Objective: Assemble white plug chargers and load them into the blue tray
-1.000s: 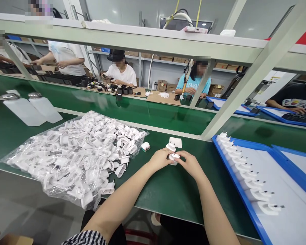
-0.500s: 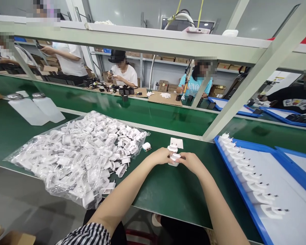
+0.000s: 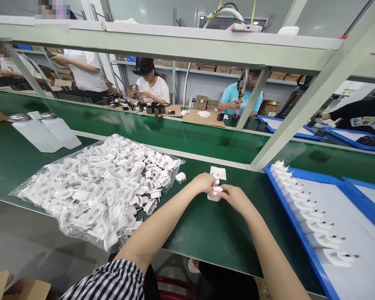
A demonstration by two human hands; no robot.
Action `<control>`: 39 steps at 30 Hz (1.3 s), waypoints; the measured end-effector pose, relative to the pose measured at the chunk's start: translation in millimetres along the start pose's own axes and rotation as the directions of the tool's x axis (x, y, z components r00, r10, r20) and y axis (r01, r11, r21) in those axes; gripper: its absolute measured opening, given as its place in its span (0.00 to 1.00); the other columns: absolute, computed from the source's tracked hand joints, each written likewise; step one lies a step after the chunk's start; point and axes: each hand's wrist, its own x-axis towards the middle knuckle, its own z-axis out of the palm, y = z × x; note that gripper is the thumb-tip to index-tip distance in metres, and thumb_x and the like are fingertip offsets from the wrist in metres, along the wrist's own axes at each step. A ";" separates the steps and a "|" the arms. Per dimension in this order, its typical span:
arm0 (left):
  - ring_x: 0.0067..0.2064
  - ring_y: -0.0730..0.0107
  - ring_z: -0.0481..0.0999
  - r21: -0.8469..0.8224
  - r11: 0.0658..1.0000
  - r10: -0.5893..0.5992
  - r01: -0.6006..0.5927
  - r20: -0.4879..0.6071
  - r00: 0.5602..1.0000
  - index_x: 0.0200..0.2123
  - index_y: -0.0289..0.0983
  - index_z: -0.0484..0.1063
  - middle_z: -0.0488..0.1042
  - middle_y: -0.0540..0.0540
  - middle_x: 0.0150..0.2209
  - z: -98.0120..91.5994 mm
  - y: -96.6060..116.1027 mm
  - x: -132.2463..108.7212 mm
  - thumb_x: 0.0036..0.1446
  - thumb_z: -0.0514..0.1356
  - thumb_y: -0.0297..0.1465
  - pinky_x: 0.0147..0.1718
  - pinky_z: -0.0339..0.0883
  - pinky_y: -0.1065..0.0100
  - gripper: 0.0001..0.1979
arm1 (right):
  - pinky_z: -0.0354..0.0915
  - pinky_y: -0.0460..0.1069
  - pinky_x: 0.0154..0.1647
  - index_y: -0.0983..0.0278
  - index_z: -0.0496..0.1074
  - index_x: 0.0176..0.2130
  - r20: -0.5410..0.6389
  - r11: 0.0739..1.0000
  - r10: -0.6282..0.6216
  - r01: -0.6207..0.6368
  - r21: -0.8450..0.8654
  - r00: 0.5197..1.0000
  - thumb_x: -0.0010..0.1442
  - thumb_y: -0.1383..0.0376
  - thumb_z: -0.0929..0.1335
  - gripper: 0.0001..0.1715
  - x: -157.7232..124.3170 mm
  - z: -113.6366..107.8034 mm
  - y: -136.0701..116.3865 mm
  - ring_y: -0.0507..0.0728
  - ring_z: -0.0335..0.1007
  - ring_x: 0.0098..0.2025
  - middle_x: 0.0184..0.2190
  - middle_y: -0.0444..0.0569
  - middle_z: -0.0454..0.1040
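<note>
Over the green table, my left hand (image 3: 205,183) and my right hand (image 3: 233,195) meet at a small white plastic housing (image 3: 217,189). The fingers of both hands are closed on its sides. Another white piece (image 3: 213,198) lies just below it, partly covered. Behind the hands is a white block with two pins (image 3: 218,172). A small white part with a circuit board (image 3: 181,178) rests left of my left hand. Further left, a clear plastic bag (image 3: 90,187) is heaped with white plug housings.
To the right, a blue-edged tray (image 3: 295,233) holds a row of white plug pieces (image 3: 311,214). Two white bottles (image 3: 58,131) with metal caps are at the far left. A slanted metal post (image 3: 287,118) rises behind the table. Several people work across it.
My left hand's fingers have shifted slightly up around the white housing. The view has moved a little. Across the table, the person in blue has raised a hand with a tool.
</note>
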 end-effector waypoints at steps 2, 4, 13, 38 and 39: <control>0.26 0.72 0.65 -0.028 0.999 0.036 -0.037 -0.029 0.999 0.23 0.35 0.69 0.66 0.50 0.22 3.4 -2.9 -4.5 0.35 0.61 0.29 0.20 0.50 0.75 0.07 | 0.50 0.44 0.21 0.63 0.58 0.17 -0.015 1.000 -0.018 0.018 0.007 1.000 0.47 0.64 0.61 0.10 -2.9 0.1 -0.4 0.50 0.57 0.20 0.15 0.40 0.59; 0.26 0.73 0.65 -0.074 0.993 0.083 -0.087 -0.057 0.995 0.22 0.34 0.68 0.66 0.51 0.21 8.8 -5.7 -11.6 0.38 0.59 0.29 0.20 0.50 0.75 0.05 | 0.50 0.44 0.20 0.63 0.59 0.17 -0.009 0.999 -0.029 0.030 0.017 1.000 0.46 0.64 0.62 0.09 -7.8 -0.4 -2.7 0.50 0.57 0.21 0.16 0.40 0.60; 0.32 0.72 0.69 -0.352 0.932 0.061 -0.088 -0.087 0.994 0.37 0.34 0.67 0.70 0.49 0.32 32.7 -23.7 -29.7 0.34 0.60 0.26 0.28 0.59 0.76 0.20 | 0.55 0.45 0.26 0.64 0.68 0.27 0.025 0.996 -0.026 0.024 0.087 0.999 0.43 0.67 0.64 0.06 -22.0 5.6 -9.1 0.53 0.62 0.26 0.23 0.44 0.68; 0.49 0.56 0.55 -0.406 0.875 0.183 -0.265 -0.229 0.956 0.52 0.34 0.47 0.56 0.39 0.49 54.2 -38.8 -6.2 0.25 0.64 0.37 0.45 0.52 0.62 0.48 | 0.59 0.50 0.34 0.66 0.61 0.34 -0.004 0.968 0.005 -0.004 0.252 1.000 0.40 0.62 0.66 0.19 -18.6 34.6 10.2 0.54 0.60 0.33 0.32 0.47 0.62; 0.49 0.55 0.55 -0.405 0.873 0.190 -0.273 -0.233 0.954 0.53 0.34 0.44 0.56 0.39 0.49 55.5 -38.9 -5.5 0.25 0.64 0.38 0.45 0.52 0.61 0.49 | 0.58 0.51 0.37 0.66 0.61 0.34 -0.029 0.970 0.011 -0.003 0.243 1.000 0.39 0.62 0.67 0.20 -18.9 34.4 11.6 0.55 0.60 0.35 0.34 0.49 0.62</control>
